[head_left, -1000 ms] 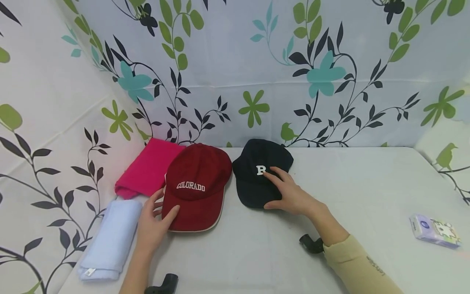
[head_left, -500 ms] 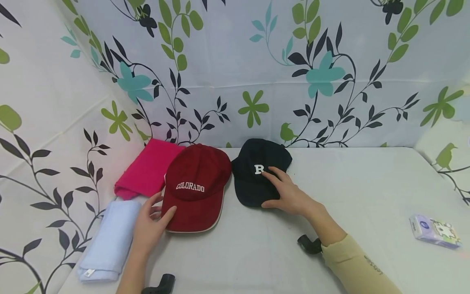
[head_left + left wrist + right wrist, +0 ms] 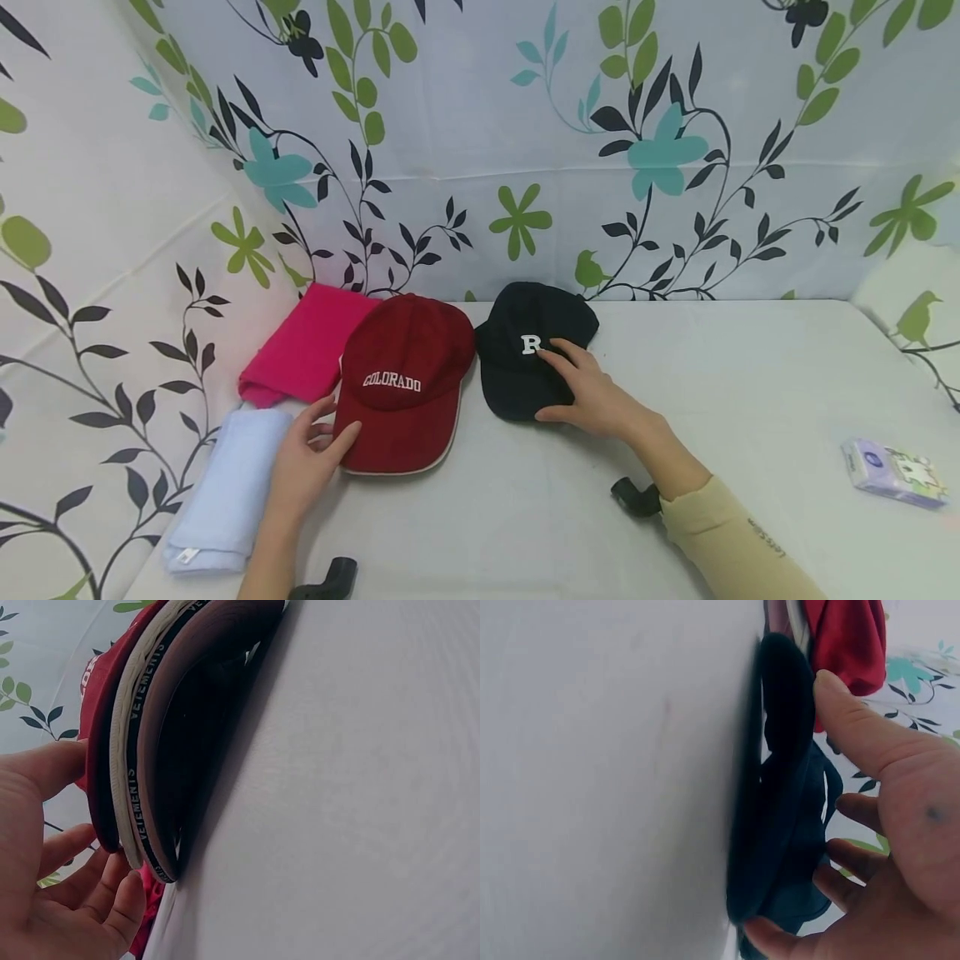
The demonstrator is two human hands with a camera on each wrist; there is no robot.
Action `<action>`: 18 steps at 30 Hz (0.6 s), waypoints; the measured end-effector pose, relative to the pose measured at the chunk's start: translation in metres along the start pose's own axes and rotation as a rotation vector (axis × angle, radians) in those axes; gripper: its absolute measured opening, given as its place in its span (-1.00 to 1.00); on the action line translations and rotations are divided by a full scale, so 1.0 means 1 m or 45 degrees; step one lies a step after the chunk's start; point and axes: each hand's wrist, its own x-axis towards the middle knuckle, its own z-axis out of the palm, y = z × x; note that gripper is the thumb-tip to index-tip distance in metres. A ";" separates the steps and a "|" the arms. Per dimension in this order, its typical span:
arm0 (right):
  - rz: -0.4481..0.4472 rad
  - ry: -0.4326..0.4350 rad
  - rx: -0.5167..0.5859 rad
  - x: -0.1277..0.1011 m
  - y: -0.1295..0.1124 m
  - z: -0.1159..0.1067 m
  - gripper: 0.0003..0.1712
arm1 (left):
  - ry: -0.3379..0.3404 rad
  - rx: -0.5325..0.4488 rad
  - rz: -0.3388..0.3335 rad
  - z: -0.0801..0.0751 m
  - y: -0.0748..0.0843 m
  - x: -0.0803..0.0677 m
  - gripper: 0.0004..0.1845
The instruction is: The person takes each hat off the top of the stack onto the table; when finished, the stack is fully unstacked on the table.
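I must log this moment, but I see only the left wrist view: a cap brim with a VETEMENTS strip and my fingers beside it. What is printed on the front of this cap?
Observer: The red cap shows COLORADO in white letters on its front.
Operator: What is the right hand doing?
Observer: The right hand rests on a black cap with a white letter R, its thumb at the brim edge.
Operator: Is something lying left of the red cap?
Observer: Yes, a folded pink cloth behind the left hand and a folded pale blue towel beside it.
Operator: Anything far right on the table?
Observer: A small tissue pack near the edge.
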 end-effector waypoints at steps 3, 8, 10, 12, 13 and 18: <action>-0.003 0.021 -0.030 0.002 0.001 -0.003 -0.01 | -0.012 0.000 -0.014 -0.001 -0.001 0.000 -0.26; -0.020 0.072 -0.046 0.005 -0.001 -0.009 -0.08 | -0.027 0.010 -0.037 -0.004 -0.002 0.000 -0.25; -0.033 0.090 -0.036 0.006 -0.002 -0.011 -0.10 | -0.035 0.008 -0.046 -0.004 -0.002 0.000 -0.23; -0.038 0.097 -0.025 0.008 -0.003 -0.012 -0.10 | -0.039 0.002 -0.048 -0.004 -0.003 0.001 -0.23; -0.042 0.100 -0.023 0.010 -0.004 -0.012 -0.10 | -0.040 -0.002 -0.048 -0.004 -0.004 0.001 -0.23; -0.073 0.117 0.005 0.020 -0.012 -0.013 -0.10 | -0.039 -0.007 -0.036 -0.005 -0.005 0.002 -0.23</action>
